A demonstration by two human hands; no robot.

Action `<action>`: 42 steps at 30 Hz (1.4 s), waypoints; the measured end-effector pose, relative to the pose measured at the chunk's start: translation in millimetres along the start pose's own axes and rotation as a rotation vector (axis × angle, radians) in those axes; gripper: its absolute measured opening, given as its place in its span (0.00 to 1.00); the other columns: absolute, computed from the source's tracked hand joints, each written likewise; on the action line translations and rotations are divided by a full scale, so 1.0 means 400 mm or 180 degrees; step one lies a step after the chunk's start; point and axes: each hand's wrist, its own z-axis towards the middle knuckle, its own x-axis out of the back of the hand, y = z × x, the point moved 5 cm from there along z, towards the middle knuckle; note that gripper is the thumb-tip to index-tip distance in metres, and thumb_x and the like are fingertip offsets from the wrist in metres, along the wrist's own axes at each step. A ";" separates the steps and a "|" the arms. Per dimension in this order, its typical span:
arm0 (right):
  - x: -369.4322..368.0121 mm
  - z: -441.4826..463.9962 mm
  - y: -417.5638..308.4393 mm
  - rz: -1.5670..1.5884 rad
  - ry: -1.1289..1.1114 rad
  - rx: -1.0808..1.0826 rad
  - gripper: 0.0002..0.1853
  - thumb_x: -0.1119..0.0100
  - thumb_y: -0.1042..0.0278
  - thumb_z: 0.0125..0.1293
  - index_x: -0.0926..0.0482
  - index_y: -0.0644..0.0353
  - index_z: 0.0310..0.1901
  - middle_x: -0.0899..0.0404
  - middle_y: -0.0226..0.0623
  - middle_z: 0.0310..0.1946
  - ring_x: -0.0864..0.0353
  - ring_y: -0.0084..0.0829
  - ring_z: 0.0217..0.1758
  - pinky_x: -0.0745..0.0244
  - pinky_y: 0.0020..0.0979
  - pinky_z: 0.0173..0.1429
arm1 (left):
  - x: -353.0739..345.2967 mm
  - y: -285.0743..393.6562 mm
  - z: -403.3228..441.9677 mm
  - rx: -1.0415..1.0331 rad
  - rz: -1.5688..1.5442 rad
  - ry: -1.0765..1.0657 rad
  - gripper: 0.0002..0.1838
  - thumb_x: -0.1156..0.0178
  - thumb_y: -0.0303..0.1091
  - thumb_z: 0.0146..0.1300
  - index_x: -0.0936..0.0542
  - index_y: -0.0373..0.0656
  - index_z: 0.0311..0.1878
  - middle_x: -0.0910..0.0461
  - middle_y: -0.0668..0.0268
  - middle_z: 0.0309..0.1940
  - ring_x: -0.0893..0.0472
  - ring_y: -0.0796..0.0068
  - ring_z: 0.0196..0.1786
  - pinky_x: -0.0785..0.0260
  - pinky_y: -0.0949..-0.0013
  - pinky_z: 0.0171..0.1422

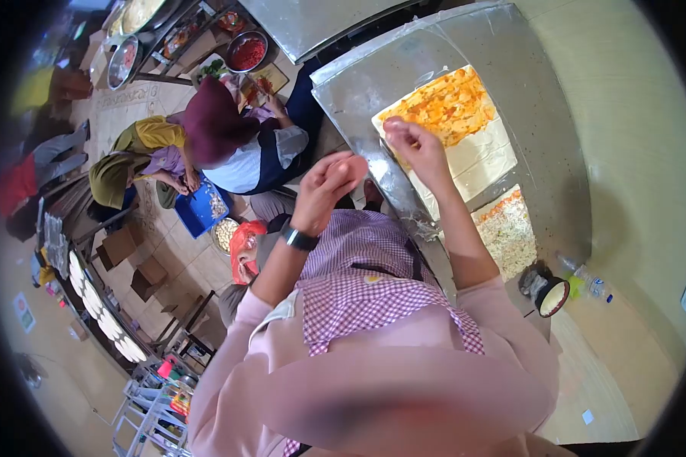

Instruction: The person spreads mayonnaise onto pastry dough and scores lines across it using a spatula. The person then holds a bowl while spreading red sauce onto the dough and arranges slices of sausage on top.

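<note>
My left hand [329, 190], with a dark watch on its wrist, is closed around a small stack of round pink meat slices [351, 172] in front of my checked apron. Over the left edge of a pale dough sheet [480, 164], my right hand [421, 154] is pinched, with what looks like a pink slice at its fingertips. Orange sauce [446, 103] is spread unevenly over the far part of the sheet; the near part is bare. Beside it lies a second piece covered with pale shreds [507, 236], with an orange strip along one edge.
The sheets lie on a metal table [552, 152]. At its near right corner are a dark cup of cream-coloured filling [554, 297] and a plastic bottle [591, 283]. To the left, people sit low around a blue tray [198, 209], with a bowl of red pieces [248, 53] behind.
</note>
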 end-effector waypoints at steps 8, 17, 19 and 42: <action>0.006 -0.008 0.058 0.1165 0.0366 -0.0830 0.09 0.39 0.72 0.57 0.21 0.67 0.39 0.20 0.32 0.31 0.23 0.19 0.33 0.28 0.19 0.37 | -0.115 -0.007 0.219 0.0246 -0.0002 -0.0658 0.13 0.40 0.25 0.57 0.25 0.40 0.46 0.23 0.67 0.43 0.22 0.76 0.44 0.26 0.74 0.51; 0.063 0.087 0.123 -0.0054 0.0616 -0.0639 0.08 0.41 0.72 0.57 0.20 0.62 0.38 0.19 0.35 0.33 0.21 0.24 0.33 0.27 0.24 0.38 | -0.076 0.007 0.258 0.0460 0.0072 -0.0578 0.15 0.47 0.33 0.64 0.27 0.39 0.52 0.24 0.64 0.46 0.23 0.77 0.46 0.26 0.75 0.51; 0.056 0.089 0.114 -0.0488 0.0555 -0.0579 0.07 0.40 0.72 0.56 0.20 0.60 0.37 0.19 0.34 0.32 0.21 0.25 0.32 0.27 0.25 0.38 | -0.073 0.010 0.250 0.0469 0.0107 -0.0494 0.15 0.46 0.32 0.63 0.27 0.39 0.52 0.24 0.64 0.45 0.22 0.78 0.45 0.26 0.75 0.50; 0.163 0.145 0.137 -0.0634 0.0683 -0.0268 0.06 0.39 0.71 0.55 0.20 0.58 0.36 0.22 0.30 0.27 0.25 0.23 0.27 0.30 0.24 0.34 | -0.111 -0.072 0.238 0.0449 0.0352 -0.0539 0.13 0.45 0.34 0.63 0.26 0.39 0.50 0.24 0.70 0.43 0.24 0.83 0.44 0.28 0.77 0.50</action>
